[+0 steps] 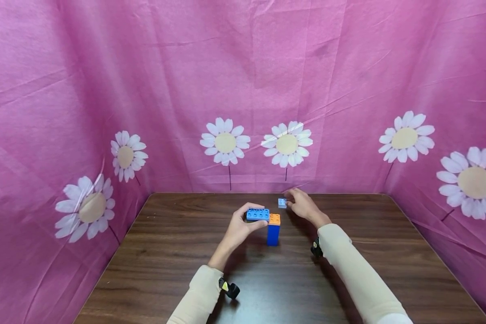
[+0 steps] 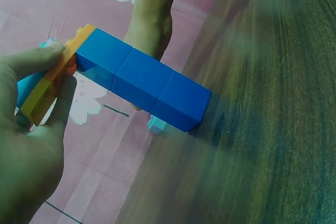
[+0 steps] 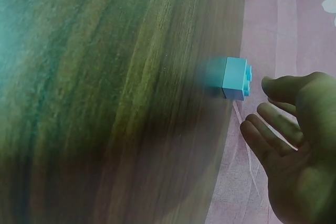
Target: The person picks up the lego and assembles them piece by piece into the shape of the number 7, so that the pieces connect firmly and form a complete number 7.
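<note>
In the head view, my left hand [image 1: 238,230] holds a light blue eight-stud toy brick [image 1: 258,214] between thumb and fingers. The brick sits against an orange brick [image 1: 274,219] that tops an upright column of dark blue bricks [image 1: 273,235]. The left wrist view shows the column as several stacked dark blue bricks [image 2: 143,80], with a yellow brick [image 2: 38,102] between my left thumb and fingers, beyond the orange one. A small light blue brick [image 3: 235,78] stands on the table near the back edge. My right hand [image 3: 294,135] is beside it, fingers loosely spread and apart from it.
The brown wooden table [image 1: 178,270] runs back to a pink curtain [image 1: 251,81] printed with daisies, which also hangs along both sides. Black wrist devices are strapped on the left sleeve [image 1: 204,283] and the right sleeve [image 1: 348,261].
</note>
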